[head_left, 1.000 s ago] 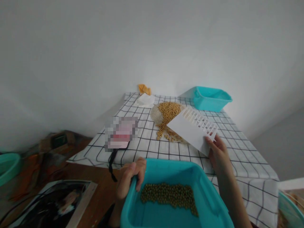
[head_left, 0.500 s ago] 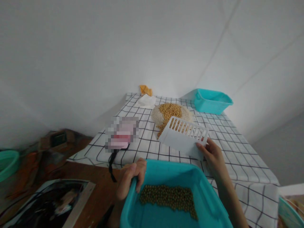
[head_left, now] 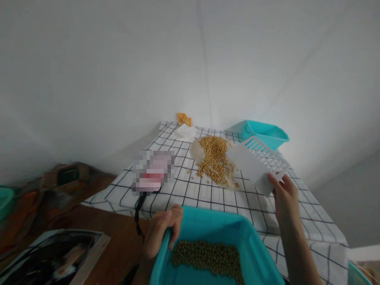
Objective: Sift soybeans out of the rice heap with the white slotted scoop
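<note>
White slotted plastic panel (head_left: 247, 162) gripped at near-right end by right hand (head_left: 286, 192), apparently leaving slots clear; held above checked-cloth bench (head_left: 175, 194) beside soybeans (head_left: 213, 148), long axis slanting far left to near right, slotted edge toward far tub (head_left: 263, 136). Near turquoise tub (head_left: 208, 221) clasped at rim by left hand (head_left: 163, 225), seemingly for steadiness.

A smooth pale-grey wall (head_left: 118, 71) rises behind the table draped in black-gridded white cloth (head_left: 184, 190). A dim reddish-brown surface (head_left: 124, 233) spreads left of the table.
</note>
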Demonstrator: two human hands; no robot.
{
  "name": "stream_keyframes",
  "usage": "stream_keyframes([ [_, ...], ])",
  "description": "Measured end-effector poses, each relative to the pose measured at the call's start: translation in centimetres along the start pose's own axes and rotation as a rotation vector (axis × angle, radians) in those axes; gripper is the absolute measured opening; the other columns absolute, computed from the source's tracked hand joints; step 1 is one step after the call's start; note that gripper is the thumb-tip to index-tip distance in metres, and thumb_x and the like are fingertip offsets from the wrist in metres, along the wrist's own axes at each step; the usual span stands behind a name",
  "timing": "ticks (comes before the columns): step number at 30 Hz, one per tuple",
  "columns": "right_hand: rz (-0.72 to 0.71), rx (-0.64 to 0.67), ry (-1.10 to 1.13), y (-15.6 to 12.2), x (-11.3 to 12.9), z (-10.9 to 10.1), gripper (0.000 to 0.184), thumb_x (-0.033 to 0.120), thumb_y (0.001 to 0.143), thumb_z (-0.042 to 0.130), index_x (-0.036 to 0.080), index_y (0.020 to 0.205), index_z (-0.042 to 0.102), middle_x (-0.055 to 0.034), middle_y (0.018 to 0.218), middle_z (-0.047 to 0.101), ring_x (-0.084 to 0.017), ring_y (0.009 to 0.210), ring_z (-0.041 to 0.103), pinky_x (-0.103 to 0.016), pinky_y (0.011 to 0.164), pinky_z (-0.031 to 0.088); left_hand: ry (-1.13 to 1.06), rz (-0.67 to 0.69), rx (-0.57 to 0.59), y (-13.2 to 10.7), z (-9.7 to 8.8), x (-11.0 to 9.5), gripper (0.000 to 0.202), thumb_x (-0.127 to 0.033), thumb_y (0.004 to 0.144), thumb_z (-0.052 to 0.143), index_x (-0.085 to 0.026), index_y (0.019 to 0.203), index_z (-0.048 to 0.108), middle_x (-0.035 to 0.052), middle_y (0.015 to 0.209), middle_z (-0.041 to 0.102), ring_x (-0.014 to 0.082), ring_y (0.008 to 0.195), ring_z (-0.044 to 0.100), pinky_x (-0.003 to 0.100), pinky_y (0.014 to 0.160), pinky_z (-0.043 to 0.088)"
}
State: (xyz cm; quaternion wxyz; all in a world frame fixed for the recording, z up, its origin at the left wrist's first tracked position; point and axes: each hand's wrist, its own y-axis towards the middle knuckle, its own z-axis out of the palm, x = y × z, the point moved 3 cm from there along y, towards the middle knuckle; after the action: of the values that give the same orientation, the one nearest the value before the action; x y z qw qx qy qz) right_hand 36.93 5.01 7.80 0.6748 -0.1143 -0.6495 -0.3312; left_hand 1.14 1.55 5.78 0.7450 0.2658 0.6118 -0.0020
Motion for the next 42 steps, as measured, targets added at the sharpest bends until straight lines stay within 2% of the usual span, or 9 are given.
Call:
stream_keyframes([
  [6, -0.086, 0.174, -0.015, 3.9, 2.3, 3.9, 0.038, 0.045, 0.074, 0.085, 0.023, 0.103, 0.074, -0.0059, 0.101, 0.081, -0.025, 0.087, 0.075, -0.039, 0.08, 0.057, -0.022, -0.014, 0.051, 0.0, -0.4, 0.3, 0.067, -0.04, 0.108, 0.025, -0.022, 0.047, 0.047, 0.0011, 0.046, 0.048, 0.0198, 0.057, 0.048, 0.042, 0.086, 0.038],
  [10, -0.109, 0.31, 0.029, 2.9, 3.0, 8.1, 0.036, 0.047, 0.075, 0.083, 0.025, 0.102, 0.074, -0.0071, 0.109, 0.08, -0.028, 0.094, 0.075, -0.041, 0.083, 0.058, -0.06, -0.006, -0.02, -0.1, -0.3, 0.8, 0.068, -0.04, 0.108, 0.026, -0.022, 0.045, 0.046, -0.0002, 0.044, 0.046, 0.0187, 0.054, 0.045, 0.041, 0.087, 0.037],
  [13, -0.099, 0.369, 0.047, 1.0, 2.8, 9.7, 0.034, 0.046, 0.076, 0.083, 0.026, 0.102, 0.074, -0.0067, 0.106, 0.081, -0.027, 0.091, 0.074, -0.04, 0.08, 0.058, -0.078, 0.003, -0.1, -0.4, 0.0, 0.8, 0.067, -0.038, 0.108, 0.028, -0.023, 0.044, 0.045, -0.0013, 0.043, 0.045, 0.0179, 0.051, 0.043, 0.041, 0.089, 0.036],
  [16, -0.054, 0.391, 0.032, -0.7, 1.9, 8.7, 0.031, 0.045, 0.079, 0.083, 0.026, 0.102, 0.074, -0.0066, 0.104, 0.081, -0.026, 0.088, 0.075, -0.038, 0.078, 0.059, -0.075, -0.003, -0.102, -0.4, 0.2, 0.6, 0.067, -0.037, 0.107, 0.029, -0.023, 0.043, 0.044, -0.0013, 0.042, 0.043, 0.0182, 0.051, 0.043, 0.041, 0.087, 0.036],
  [20, 0.02, 0.358, 0.002, -2.3, 0.6, 4.8, 0.03, 0.043, 0.081, 0.083, 0.027, 0.105, 0.075, -0.0072, 0.109, 0.081, -0.027, 0.093, 0.075, -0.036, 0.077, 0.06, -0.05, 0.032, -0.069, -0.1, 0.1, 0.1, 0.066, -0.036, 0.107, 0.028, -0.023, 0.044, 0.042, -0.0012, 0.042, 0.043, 0.0182, 0.05, 0.042, 0.041, 0.083, 0.036],
  [24, 0.14, 0.441, -0.027, -3.9, 0.2, 2.7, 0.033, 0.042, 0.081, 0.084, 0.027, 0.11, 0.076, -0.0076, 0.113, 0.081, -0.026, 0.091, 0.077, -0.033, 0.071, 0.061, -0.028, 0.062, 0.015, 0.1, 0.0, 0.0, 0.066, -0.034, 0.108, 0.025, -0.022, 0.046, 0.044, -0.0007, 0.044, 0.046, 0.0185, 0.052, 0.043, 0.041, 0.082, 0.036],
  [32, 0.331, 0.624, 0.046, -5.6, 1.0, 5.0, 0.032, 0.041, 0.076, 0.088, 0.025, 0.101, 0.078, -0.0066, 0.104, 0.082, -0.023, 0.084, 0.077, -0.032, 0.075, 0.061, -0.063, 0.08, -0.012, 0.1, 0.2, 0.1, 0.064, -0.032, 0.108, 0.024, -0.022, 0.047, 0.043, -0.001, 0.043, 0.042, 0.0189, 0.052, 0.042, 0.041, 0.079, 0.035],
  [37, 0.449, 0.606, 0.092, -5.7, 0.6, 5.3, 0.027, 0.038, 0.076, 0.088, 0.023, 0.094, 0.076, -0.0055, 0.093, 0.082, -0.021, 0.071, 0.076, -0.026, 0.06, 0.057, -0.066, 0.071, -0.012, 0.1, 0.1, 0.0, 0.065, -0.034, 0.107, 0.025, -0.022, 0.047, 0.044, -0.001, 0.042, 0.042, 0.0191, 0.051, 0.04, 0.042, 0.08, 0.035],
  [42, 0.44, 0.587, 0.12, -5.8, 0.5, 4.9, 0.035, 0.039, 0.078, 0.087, 0.022, 0.106, 0.077, -0.0087, 0.103, 0.082, -0.024, 0.078, 0.077, -0.03, 0.064, 0.059, -0.063, 0.043, -0.058, 0.0, 0.1, 0.1, 0.065, -0.035, 0.107, 0.026, -0.023, 0.046, 0.043, -0.0006, 0.041, 0.041, 0.0201, 0.05, 0.04, 0.043, 0.082, 0.035],
])
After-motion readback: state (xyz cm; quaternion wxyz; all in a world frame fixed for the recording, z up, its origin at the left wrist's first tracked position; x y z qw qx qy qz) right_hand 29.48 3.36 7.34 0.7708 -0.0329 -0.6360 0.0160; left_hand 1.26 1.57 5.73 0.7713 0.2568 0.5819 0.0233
